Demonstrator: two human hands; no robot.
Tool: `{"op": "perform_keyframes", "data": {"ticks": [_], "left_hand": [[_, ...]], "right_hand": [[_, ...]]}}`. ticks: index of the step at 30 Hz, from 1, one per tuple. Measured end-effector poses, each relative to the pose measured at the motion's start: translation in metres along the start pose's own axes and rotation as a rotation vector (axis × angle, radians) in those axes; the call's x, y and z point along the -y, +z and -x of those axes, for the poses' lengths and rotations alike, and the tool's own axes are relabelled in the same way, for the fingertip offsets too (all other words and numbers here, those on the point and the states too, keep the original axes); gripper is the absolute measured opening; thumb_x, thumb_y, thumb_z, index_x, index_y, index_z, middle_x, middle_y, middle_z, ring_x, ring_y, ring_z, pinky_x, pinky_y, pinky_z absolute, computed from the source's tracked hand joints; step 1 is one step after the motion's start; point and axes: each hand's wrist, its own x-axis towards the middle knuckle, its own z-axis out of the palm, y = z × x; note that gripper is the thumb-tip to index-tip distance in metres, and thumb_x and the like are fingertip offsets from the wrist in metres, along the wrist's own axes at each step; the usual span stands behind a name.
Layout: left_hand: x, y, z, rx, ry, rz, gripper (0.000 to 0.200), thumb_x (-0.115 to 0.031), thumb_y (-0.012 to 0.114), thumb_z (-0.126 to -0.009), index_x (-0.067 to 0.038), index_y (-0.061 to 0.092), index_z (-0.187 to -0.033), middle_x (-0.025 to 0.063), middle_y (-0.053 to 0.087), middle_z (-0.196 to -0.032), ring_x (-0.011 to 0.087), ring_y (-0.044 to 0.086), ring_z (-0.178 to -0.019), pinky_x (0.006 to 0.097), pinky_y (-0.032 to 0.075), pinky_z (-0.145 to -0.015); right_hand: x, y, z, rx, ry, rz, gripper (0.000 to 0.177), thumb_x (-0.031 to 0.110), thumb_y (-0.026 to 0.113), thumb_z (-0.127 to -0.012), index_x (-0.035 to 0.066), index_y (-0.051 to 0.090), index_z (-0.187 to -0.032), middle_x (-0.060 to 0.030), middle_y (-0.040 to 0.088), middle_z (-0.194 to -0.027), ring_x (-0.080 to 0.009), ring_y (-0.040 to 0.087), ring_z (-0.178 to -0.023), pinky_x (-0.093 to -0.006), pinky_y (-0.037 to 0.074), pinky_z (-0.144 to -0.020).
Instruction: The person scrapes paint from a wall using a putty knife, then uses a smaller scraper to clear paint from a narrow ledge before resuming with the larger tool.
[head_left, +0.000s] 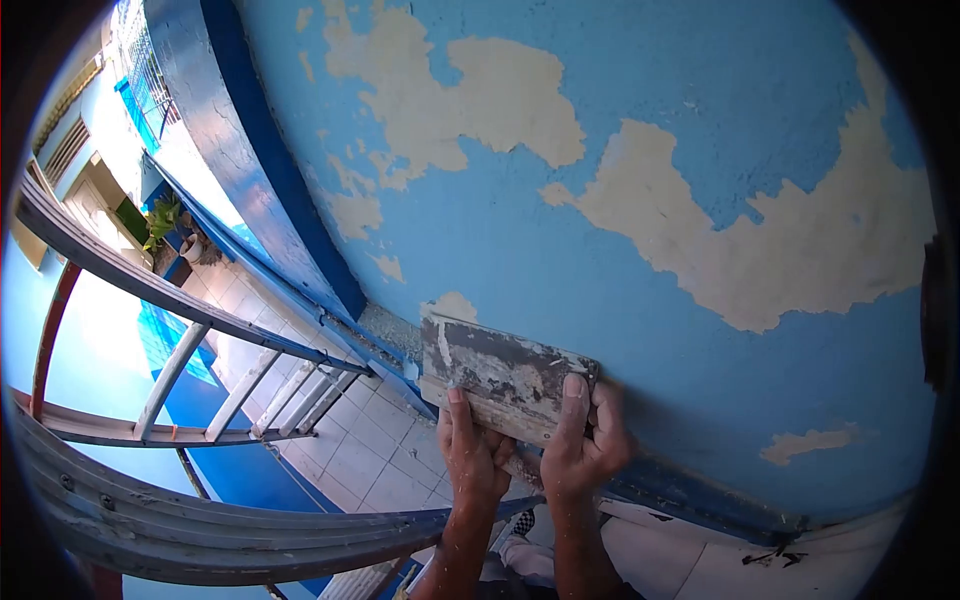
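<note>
Both my hands hold a flat, rectangular plate point(505, 375) smeared with grey and whitish residue, close to the blue wall point(480, 230). My left hand point(472, 450) grips its lower left edge, thumb on the face. At the lower right edge my right hand point(582, 435) has its thumb pressed on the face and its fingers curled behind. A handle-like piece shows partly between my hands. Beige patches point(660, 200) of bare surface break up the blue paint around the plate's upper side and farther right.
An aluminium ladder point(250, 545) stretches across the left, its rungs over the tiled floor point(375, 440). A blue-edged pillar point(240, 150) stands at the upper left. Beyond it is a potted plant point(190, 245). A dark blue skirting runs along the wall's base.
</note>
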Motion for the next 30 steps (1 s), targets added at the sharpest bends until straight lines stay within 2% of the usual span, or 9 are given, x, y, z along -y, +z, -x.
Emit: {"op": "perform_keyframes", "data": {"ticks": [2,4,10,12,13,19,22,28,30], "left_hand": [[-0.015,0.016,-0.006,0.005,0.089,-0.011,0.033,-0.041,0.047,-0.106,-0.008,0.048,-0.108,0.0045,0.060,-0.083,0.0037,0.045,-0.047,0.0203,0.030,-0.035],[-0.006,0.010,0.001,-0.004,0.064,-0.018,0.033,-0.041,0.047,-0.106,-0.008,0.048,-0.108,0.0046,0.061,-0.084,0.0037,0.044,-0.047,0.0205,0.030,-0.035],[-0.001,0.020,0.006,-0.003,0.052,-0.012,0.032,-0.042,0.049,-0.105,-0.010,0.046,-0.109,0.0021,0.057,-0.081,0.0039,0.042,-0.046,0.0212,0.030,-0.036],[-0.008,0.026,0.008,-0.007,0.047,-0.013,0.033,-0.042,0.050,-0.105,-0.010,0.046,-0.108,0.0014,0.055,-0.080,0.0045,0.041,-0.046,0.0218,0.030,-0.036],[-0.005,0.022,0.010,-0.028,0.044,-0.040,0.033,-0.042,0.050,-0.105,-0.010,0.047,-0.107,0.0012,0.055,-0.078,0.0047,0.040,-0.046,0.0220,0.030,-0.036],[-0.005,0.025,0.018,-0.031,0.085,-0.068,0.032,-0.041,0.052,-0.104,-0.010,0.047,-0.103,-0.0020,0.047,-0.063,0.0037,0.033,-0.041,0.0228,0.027,-0.036],[-0.010,0.024,0.006,0.125,0.114,-0.040,0.032,-0.041,0.052,-0.104,-0.010,0.048,-0.105,-0.0027,0.046,-0.062,0.0035,0.032,-0.040,0.0223,0.026,-0.035],[0.005,0.031,0.028,0.020,0.056,-0.049,0.029,-0.039,0.050,-0.106,-0.011,0.047,-0.100,-0.0016,0.050,-0.064,0.0021,0.035,-0.041,0.0217,0.026,-0.036],[-0.011,0.046,0.022,0.117,0.101,0.004,0.030,-0.039,0.050,-0.105,-0.010,0.049,-0.102,-0.0013,0.051,-0.066,0.0025,0.036,-0.043,0.0215,0.027,-0.036]], "right_hand": [[0.008,-0.001,-0.007,0.007,0.003,0.018,0.015,0.008,0.065,-0.097,-0.004,0.064,-0.088,-0.0014,0.062,-0.067,-0.0013,0.047,-0.061,-0.0197,0.037,-0.052],[0.002,-0.006,0.000,0.003,0.026,0.033,0.013,0.007,0.067,-0.094,-0.003,0.066,-0.086,-0.0136,0.069,-0.072,-0.0143,0.068,-0.060,-0.0279,0.049,-0.053],[0.007,-0.017,-0.007,-0.030,0.088,0.023,0.014,0.008,0.067,-0.095,-0.002,0.066,-0.086,-0.0089,0.067,-0.067,-0.0087,0.061,-0.058,-0.0255,0.046,-0.051],[0.021,-0.011,-0.018,-0.030,0.052,-0.009,0.018,0.009,0.064,-0.098,-0.003,0.062,-0.084,0.0052,0.050,-0.062,-0.0004,0.038,-0.059,-0.0211,0.029,-0.049],[0.019,-0.014,-0.014,-0.028,0.082,-0.036,0.021,0.010,0.063,-0.098,-0.002,0.061,-0.082,0.0058,0.047,-0.061,-0.0007,0.035,-0.059,-0.0220,0.026,-0.050],[0.013,-0.025,0.002,-0.060,0.146,-0.065,0.023,0.010,0.061,-0.099,-0.003,0.061,-0.081,0.0044,0.050,-0.063,-0.0007,0.037,-0.061,-0.0220,0.028,-0.051],[0.013,-0.020,-0.008,-0.092,0.099,-0.076,0.024,0.010,0.062,-0.099,-0.004,0.060,-0.081,0.0041,0.052,-0.064,-0.0009,0.038,-0.061,-0.0216,0.030,-0.051],[0.006,-0.039,-0.006,-0.095,0.084,-0.022,0.026,0.012,0.062,-0.100,-0.002,0.060,-0.078,0.0061,0.045,-0.058,-0.0012,0.033,-0.057,-0.0230,0.026,-0.047],[0.024,-0.034,-0.032,-0.094,0.023,-0.001,0.026,0.012,0.062,-0.100,-0.002,0.060,-0.078,0.0066,0.043,-0.057,-0.0011,0.032,-0.056,-0.0242,0.024,-0.047]]}}
